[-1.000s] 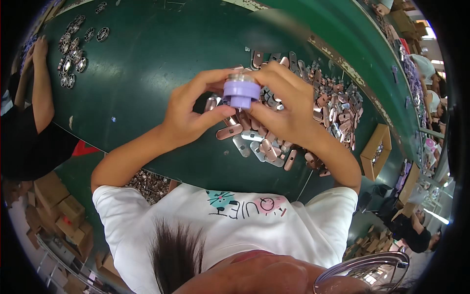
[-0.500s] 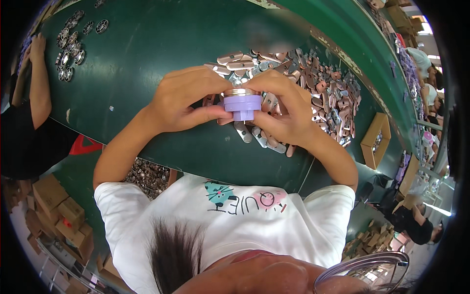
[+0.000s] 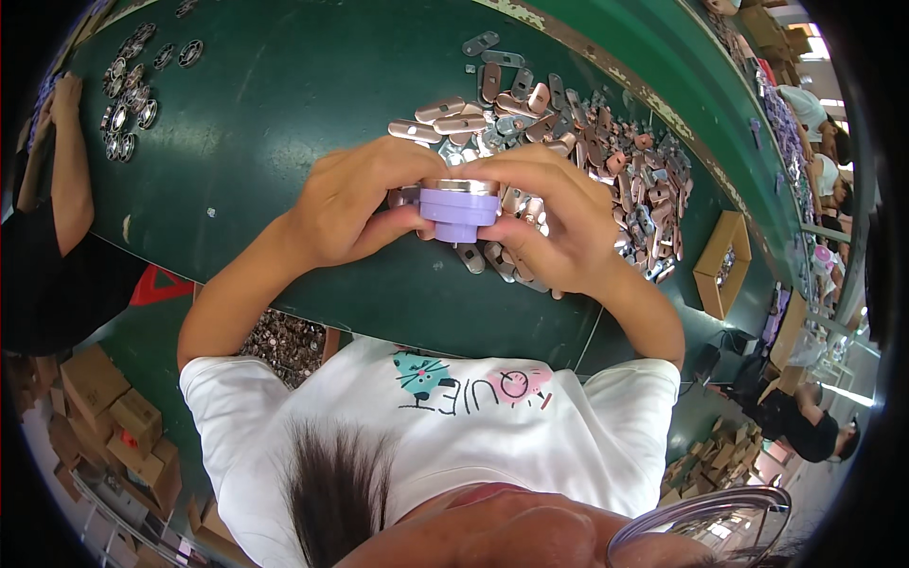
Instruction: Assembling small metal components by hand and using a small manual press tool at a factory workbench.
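Between my two hands I hold a round lilac plastic part (image 3: 459, 210) with a shiny metal rim on top and a short stub underneath. My left hand (image 3: 358, 201) grips its left side, thumb low and index finger at the metal rim. From the other side my right hand (image 3: 547, 213) pinches it the same way. Behind and beneath my hands spreads a pile of flat oblong metal plates (image 3: 606, 142), copper-coloured and silver, with small holes. My fingers cover some of them.
The green table (image 3: 275, 104) carries a cluster of round metal rings (image 3: 130, 102) at the far left, near another person's arm (image 3: 71, 170). A cardboard box (image 3: 724, 265) with small parts stands at right. Below the table edge sits a bin of small metal parts (image 3: 284, 348).
The lilac part has tipped slightly and shifted a little down and left with both hands. A blurred patch over the far plates is gone, and those plates now show clearly.
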Demonstrator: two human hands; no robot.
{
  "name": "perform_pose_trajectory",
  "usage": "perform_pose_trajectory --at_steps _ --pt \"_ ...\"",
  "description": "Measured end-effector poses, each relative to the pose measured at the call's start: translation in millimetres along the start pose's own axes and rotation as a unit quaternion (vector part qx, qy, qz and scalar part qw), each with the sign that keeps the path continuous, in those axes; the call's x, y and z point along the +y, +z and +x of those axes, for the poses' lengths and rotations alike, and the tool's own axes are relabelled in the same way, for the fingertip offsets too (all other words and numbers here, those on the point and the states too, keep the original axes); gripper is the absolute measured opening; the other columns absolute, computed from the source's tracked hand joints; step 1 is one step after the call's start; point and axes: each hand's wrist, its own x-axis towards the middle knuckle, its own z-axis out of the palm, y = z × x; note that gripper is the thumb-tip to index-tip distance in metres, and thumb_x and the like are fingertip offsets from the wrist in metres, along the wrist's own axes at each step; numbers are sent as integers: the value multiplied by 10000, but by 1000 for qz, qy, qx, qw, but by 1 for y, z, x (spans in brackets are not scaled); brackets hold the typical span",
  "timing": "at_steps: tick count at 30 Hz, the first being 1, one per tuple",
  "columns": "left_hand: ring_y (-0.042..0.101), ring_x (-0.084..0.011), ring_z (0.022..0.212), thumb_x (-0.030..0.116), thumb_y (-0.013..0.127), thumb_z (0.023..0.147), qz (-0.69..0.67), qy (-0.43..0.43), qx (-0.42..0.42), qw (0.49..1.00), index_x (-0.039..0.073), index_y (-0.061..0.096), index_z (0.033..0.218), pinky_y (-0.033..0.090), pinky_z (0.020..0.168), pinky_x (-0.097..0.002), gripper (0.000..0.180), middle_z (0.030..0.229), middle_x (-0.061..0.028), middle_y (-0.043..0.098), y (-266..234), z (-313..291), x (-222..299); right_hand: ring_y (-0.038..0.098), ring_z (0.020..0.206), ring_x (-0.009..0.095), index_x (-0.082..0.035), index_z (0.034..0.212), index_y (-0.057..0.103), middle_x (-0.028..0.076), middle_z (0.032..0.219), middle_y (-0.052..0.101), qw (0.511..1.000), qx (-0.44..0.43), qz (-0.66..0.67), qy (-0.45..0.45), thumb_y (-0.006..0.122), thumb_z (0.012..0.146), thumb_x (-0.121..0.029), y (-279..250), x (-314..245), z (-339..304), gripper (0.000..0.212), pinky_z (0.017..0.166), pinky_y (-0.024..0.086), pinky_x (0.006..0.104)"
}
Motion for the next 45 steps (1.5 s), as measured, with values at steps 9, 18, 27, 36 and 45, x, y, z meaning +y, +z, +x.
perform_pose_trajectory --at_steps 9,18,27,36,45 --pt "634 -243 726 182 694 788 -62 -22 -23 998 -4 570 1039 508 595 -308 335 944 -129 650 1 0 1 610 676 256 55 1018 603 138 843 639 989 20 -98 -113 748 714 -102 7 -3 -2 372 583 485 320" --pt "655 -335 896 279 544 933 -109 -12 -54 993 -16 537 1059 520 800 -401 321 984 -184 650 1 -4 -5 614 666 251 68 990 606 151 845 644 985 38 -108 -130 755 700 -88 8 -1 -2 362 578 489 323" --pt "553 -135 1018 264 668 871 -368 -248 19 896 -13 420 1271 477 840 -280 546 1196 -94 530 14 -3 13 607 762 157 -44 908 670 78 891 638 789 92 -531 -294 604 778 -111 10 2 7 161 657 484 288" --pt "618 -147 879 69 647 848 -61 -272 -36 960 15 345 1334 512 733 -264 574 1063 -114 584 9 4 6 455 1129 260 -146 1162 609 38 1211 556 953 10 -302 -32 725 706 -328 -6 5 1 504 959 235 448" --pt "670 -177 808 -13 671 786 -200 -333 61 920 0 432 1156 540 698 -283 440 1009 -159 619 19 -1 12 645 810 203 -92 1103 621 31 984 655 957 -119 -261 -36 721 753 -236 -17 17 13 392 846 417 389"
